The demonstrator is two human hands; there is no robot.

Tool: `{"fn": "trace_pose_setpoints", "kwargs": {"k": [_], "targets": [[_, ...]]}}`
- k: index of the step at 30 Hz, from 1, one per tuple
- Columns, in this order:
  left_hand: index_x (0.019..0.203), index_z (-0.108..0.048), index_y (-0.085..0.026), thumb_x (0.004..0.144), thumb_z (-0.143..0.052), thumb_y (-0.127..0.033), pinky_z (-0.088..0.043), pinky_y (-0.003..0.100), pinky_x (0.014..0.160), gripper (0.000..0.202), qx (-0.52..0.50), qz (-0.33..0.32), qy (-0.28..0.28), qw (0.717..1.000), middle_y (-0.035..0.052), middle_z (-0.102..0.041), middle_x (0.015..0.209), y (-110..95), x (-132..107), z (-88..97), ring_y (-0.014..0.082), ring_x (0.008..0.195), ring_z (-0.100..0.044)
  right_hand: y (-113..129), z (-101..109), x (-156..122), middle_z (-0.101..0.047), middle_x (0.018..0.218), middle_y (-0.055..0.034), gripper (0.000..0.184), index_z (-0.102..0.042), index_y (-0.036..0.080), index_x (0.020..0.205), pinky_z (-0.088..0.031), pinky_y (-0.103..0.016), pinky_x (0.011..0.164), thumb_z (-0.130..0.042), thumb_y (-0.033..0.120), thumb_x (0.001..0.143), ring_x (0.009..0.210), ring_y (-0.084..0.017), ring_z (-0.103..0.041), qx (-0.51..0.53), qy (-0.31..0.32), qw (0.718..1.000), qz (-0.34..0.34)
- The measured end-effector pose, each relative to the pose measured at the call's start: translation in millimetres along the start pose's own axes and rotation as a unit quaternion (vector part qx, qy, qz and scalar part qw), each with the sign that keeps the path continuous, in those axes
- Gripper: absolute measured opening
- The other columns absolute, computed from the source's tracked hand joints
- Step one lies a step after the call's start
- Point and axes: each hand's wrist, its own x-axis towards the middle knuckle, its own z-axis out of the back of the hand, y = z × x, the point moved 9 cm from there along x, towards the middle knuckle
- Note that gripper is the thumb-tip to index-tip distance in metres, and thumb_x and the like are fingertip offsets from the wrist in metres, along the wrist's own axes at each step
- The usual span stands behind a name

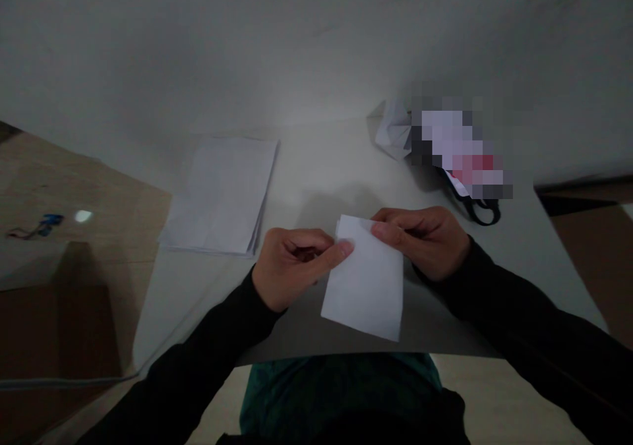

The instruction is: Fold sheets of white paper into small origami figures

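**Head view, looking down over the forearms.** We see a white sheet of paper (363,287) held at its upper edge between the left hand (291,267) and the right hand (420,244). The hands stand slightly apart, one on either side of the sheet's upper corners, and both grip it. The left thumb (341,250) presses on the sheet's face near its upper-left corner, while the right fingers (390,231) pinch the upper edge. The rest of the sheet hangs free below the hands, tilted over the white table (316,161). We cannot make out the left fingers, curled behind the paper, or tell whether the sheet is folded. Beyond the hands, to the left, lies a stack of white paper (220,194). To the upper right sit a crumpled piece of white paper (393,128) and an object hidden by pixelation (457,148), which we cannot identify. A black strap (482,214) loops from beneath it.
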Motion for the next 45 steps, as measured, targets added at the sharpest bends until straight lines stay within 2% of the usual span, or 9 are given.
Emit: {"fn": "trace_pose_setpoints", "kwargs": {"k": [4, 8, 12, 16, 19, 23, 27, 36, 45], "targets": [[0.071, -0.068, -0.015, 0.068, -0.073, -0.026, -0.036, 0.013, 0.032, 0.011, -0.041, 0.009, -0.041, 0.998, 0.0001, -0.067, 0.066, 2.5, -0.6, 6.0, 0.0049, 0.043, -0.052, 11.3, 4.8, -0.8, -0.059, 0.062, 0.0004, 0.032, -0.055, 0.017, 0.052, -0.032, -0.021, 0.042, -0.058, 0.028, 0.082, 0.049, -0.006, -0.046, -0.062, -0.028, 0.997, 0.046], [0.074, -0.068, -0.016, 0.067, -0.075, -0.024, -0.034, 0.011, 0.026, 0.013, -0.054, 0.007, -0.083, 0.995, -0.0001, -0.069, 0.065, 6.3, -1.5, 13.1, 0.0045, 0.035, -0.051, 28.0, -6.8, -3.6, -0.063, 0.067, -0.0016, 0.03, -0.054, 0.018, 0.053, -0.038, -0.022, 0.048, -0.057, 0.021, 0.082, 0.054, -0.008, -0.052, -0.118, 0.021, 0.984, 0.128], [0.085, -0.066, -0.016, 0.061, -0.079, -0.02, -0.054, 0.016, 0.045, 0.028, -0.087, -0.012, -0.115, 0.989, 0.0002, -0.071, 0.067, 5.3, -3.5, 18.4, 0.0112, 0.051, -0.064, 35.3, -8.0, -6.2, -0.062, 0.066, -0.0013, 0.028, -0.055, 0.019, 0.053, -0.041, -0.022, 0.048, -0.059, 0.02, 0.081, 0.053, -0.008, -0.054, -0.148, 0.011, 0.976, 0.158], [0.102, -0.063, -0.017, 0.06, -0.08, -0.019, -0.059, 0.02, 0.06, 0.045, -0.086, -0.012, -0.111, 0.99, 0.0013, -0.073, 0.07, 4.5, -4.5, 17.2, 0.0152, 0.063, -0.069, 32.1, -1.5, -7.0, -0.066, 0.072, -0.0017, 0.01, -0.065, 0.023, 0.067, -0.047, -0.026, 0.055, -0.064, 0.022, 0.077, 0.061, -0.011, -0.059, -0.125, -0.034, 0.98, 0.15], [0.099, -0.065, -0.017, 0.064, -0.078, -0.02, -0.059, 0.02, 0.063, 0.038, -0.074, -0.022, -0.092, 0.993, 0.0022, -0.074, 0.074, 2.2, -4.6, 12.4, 0.0157, 0.068, -0.07, 29.0, 1.1, -9.1, -0.067, 0.074, -0.0017, 0.001, -0.068, 0.023, 0.076, -0.049, -0.028, 0.057, -0.067, 0.023, 0.076, 0.065, -0.013, -0.061, -0.096, -0.066, 0.982, 0.146], [0.086, -0.069, -0.017, 0.064, -0.077, -0.02, -0.06, 0.02, 0.064, 0.024, -0.047, -0.041, -0.096, 0.993, 0.0022, -0.073, 0.072, -0.6, -5.1, 9.5, 0.0156, 0.067, -0.07, 23.4, 2.7, -12.2, -0.067, 0.071, -0.0004, 0.003, -0.067, 0.024, 0.074, -0.044, -0.025, 0.048, -0.068, 0.026, 0.075, 0.061, -0.012, -0.06, -0.105, -0.106, 0.983, 0.108], [0.082, -0.071, -0.018, 0.063, -0.078, -0.023, -0.061, 0.023, 0.062, 0.021, -0.013, -0.05, -0.107, 0.993, 0.0025, -0.073, 0.072, -1.6, -5.4, 9.3, 0.0165, 0.065, -0.07, 26.0, 4.5, -15.3, -0.067, 0.07, -0.0009, 0.006, -0.067, 0.024, 0.071, -0.044, -0.026, 0.048, -0.069, 0.028, 0.074, 0.062, -0.013, -0.06, -0.099, -0.13, 0.981, 0.108], [0.079, -0.073, -0.021, 0.064, -0.077, -0.022, -0.061, 0.023, 0.064, 0.016, 0.008, -0.067, -0.119, 0.991, 0.0019, -0.074, 0.079, -4.5, -6.5, 8.8, 0.015, 0.067, -0.07, 27.1, 5.9, -16.8, -0.066, 0.07, -0.0013, 0.005, -0.067, 0.023, 0.071, -0.047, -0.029, 0.054, -0.068, 0.026, 0.075, 0.062, -0.014, -0.06, -0.107, -0.142, 0.977, 0.117], [0.086, -0.072, -0.02, 0.066, -0.076, -0.022, -0.06, 0.021, 0.061, 0.021, 0.029, -0.078, -0.13, 0.988, 0.0021, -0.074, 0.077, -5.3, -9.2, 8.9, 0.0143, 0.065, -0.07, 24.8, 6.3, -17.4, -0.066, 0.069, -0.001, 0.007, -0.065, 0.023, 0.07, -0.045, -0.027, 0.049, -0.067, 0.026, 0.076, 0.06, -0.013, -0.059, -0.117, -0.153, 0.975, 0.106]]}}
